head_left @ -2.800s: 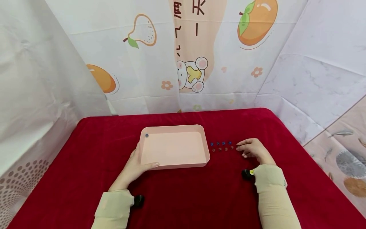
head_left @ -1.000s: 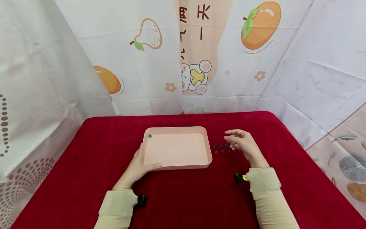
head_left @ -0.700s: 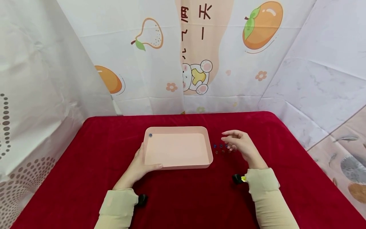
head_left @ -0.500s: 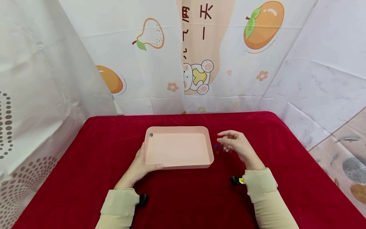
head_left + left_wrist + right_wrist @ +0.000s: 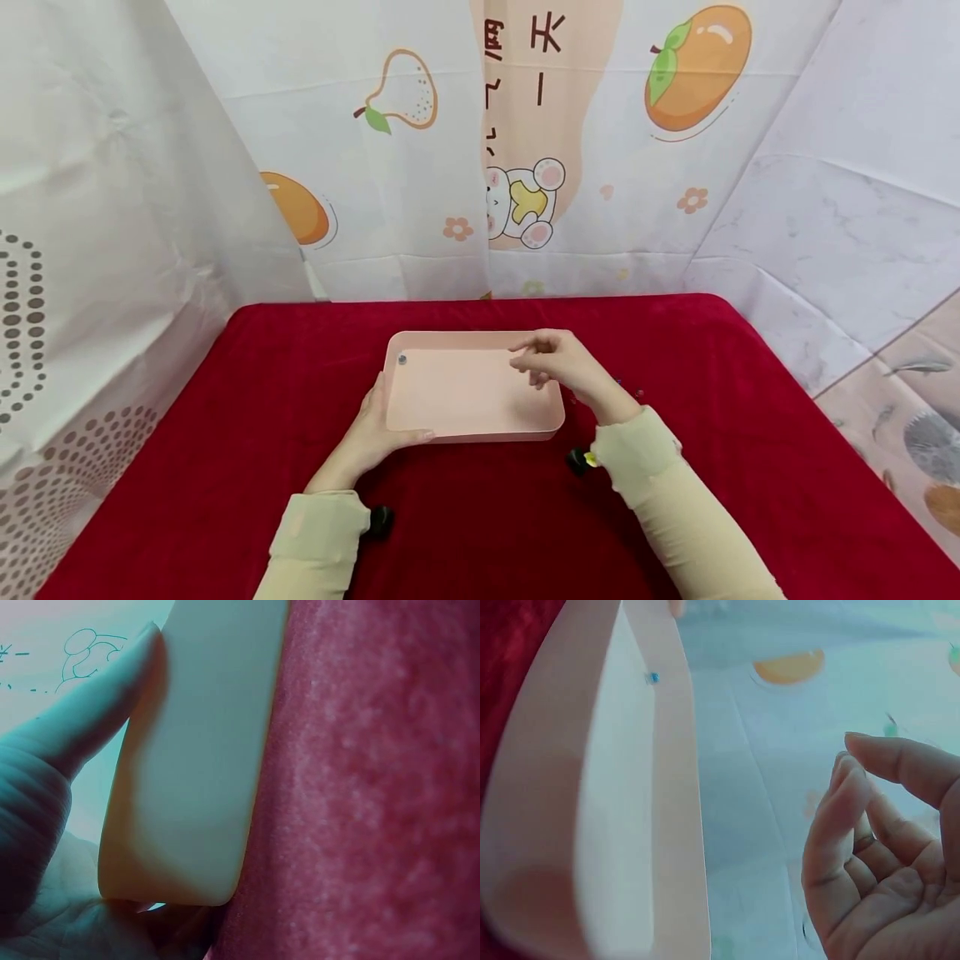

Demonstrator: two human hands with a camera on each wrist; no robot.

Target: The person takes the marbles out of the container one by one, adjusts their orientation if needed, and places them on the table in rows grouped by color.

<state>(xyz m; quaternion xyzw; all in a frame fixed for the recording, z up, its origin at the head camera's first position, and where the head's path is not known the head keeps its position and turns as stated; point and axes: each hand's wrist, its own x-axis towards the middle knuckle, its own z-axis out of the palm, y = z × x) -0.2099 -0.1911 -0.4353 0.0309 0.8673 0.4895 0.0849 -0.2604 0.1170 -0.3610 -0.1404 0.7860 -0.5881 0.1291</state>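
Observation:
A shallow pink tray (image 5: 465, 396) lies on the red cloth. My left hand (image 5: 367, 437) grips its left front corner, the thumb along the front wall; in the left wrist view the thumb presses the tray wall (image 5: 202, 772). One small blue bead (image 5: 402, 360) sits in the tray's far left corner, also in the right wrist view as a blue bead (image 5: 653, 677). Above the tray's right end hovers my right hand (image 5: 566, 367). Its thumb and index fingertips (image 5: 853, 742) meet in a pinch, apparently on a small bead that the fingertips hide.
Small beads lie on the cloth right of the tray, mostly behind my right forearm; one bead (image 5: 639, 392) shows past the wrist. The red cloth (image 5: 480, 517) covers the table. Printed curtains (image 5: 420, 208) stand behind and at both sides.
My right hand has moved left from the bead rows to over the tray's right end, keeping its fingertips together. My left hand keeps its grip on the tray. The head view has shifted slightly.

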